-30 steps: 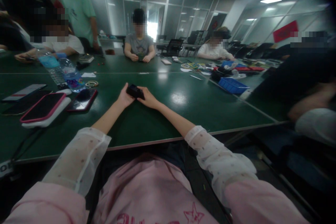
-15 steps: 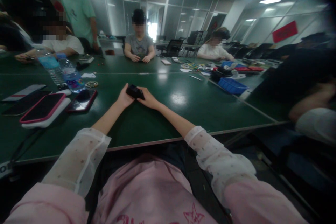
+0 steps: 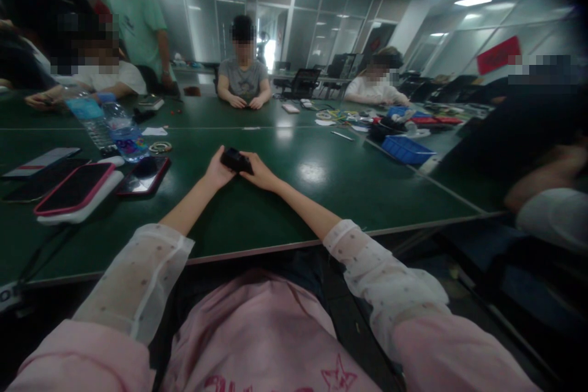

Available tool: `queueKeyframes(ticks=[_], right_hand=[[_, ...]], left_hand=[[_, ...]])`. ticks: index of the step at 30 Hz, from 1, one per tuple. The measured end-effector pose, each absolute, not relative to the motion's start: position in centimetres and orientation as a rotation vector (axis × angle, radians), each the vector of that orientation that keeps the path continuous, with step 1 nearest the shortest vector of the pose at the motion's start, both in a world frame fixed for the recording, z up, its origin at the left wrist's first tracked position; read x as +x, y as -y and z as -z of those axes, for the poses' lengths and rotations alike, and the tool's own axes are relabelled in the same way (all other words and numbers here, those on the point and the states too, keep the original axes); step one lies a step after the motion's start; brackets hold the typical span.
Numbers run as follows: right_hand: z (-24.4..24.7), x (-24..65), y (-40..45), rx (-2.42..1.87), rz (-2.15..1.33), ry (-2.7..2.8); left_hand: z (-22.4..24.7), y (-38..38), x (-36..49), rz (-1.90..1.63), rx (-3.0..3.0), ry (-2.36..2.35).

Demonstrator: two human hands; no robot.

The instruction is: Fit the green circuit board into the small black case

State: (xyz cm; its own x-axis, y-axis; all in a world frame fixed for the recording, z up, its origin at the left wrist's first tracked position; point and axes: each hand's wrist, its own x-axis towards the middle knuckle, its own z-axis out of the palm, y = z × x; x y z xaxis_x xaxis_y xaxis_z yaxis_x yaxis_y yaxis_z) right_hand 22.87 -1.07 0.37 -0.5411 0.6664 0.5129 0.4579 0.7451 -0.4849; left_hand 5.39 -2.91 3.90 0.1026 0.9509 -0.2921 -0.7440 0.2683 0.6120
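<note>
A: What are the hands gripping at the green table (image 3: 294,214)?

B: The left hand (image 3: 219,170) and the right hand (image 3: 261,171) are both grasping one black object (image 3: 235,160), the left cupping its near left side, the right closing around its right end.

A: Where is that object sitting?

B: It is staying between the two hands, in front of the wearer's body; whether it is touching the tabletop, I cannot tell.

A: And around it?

B: To the left, a red-edged phone (image 3: 144,176) is lying near a labelled bottle (image 3: 125,131), which is standing upright. To the right, a blue tray (image 3: 407,152) is resting well apart from the hands. Across the table, a person in a grey shirt (image 3: 243,78) is sitting with both hands together.
</note>
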Motion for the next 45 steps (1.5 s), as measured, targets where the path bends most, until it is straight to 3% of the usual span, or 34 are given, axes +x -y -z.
queueKeyframes(ticks=[45], right_hand=[[-0.8,22.8,1.7,-0.86,-0.323,2.157]], left_hand=[[-3.0,2.4,5.0,-1.294,0.302,-0.684]])
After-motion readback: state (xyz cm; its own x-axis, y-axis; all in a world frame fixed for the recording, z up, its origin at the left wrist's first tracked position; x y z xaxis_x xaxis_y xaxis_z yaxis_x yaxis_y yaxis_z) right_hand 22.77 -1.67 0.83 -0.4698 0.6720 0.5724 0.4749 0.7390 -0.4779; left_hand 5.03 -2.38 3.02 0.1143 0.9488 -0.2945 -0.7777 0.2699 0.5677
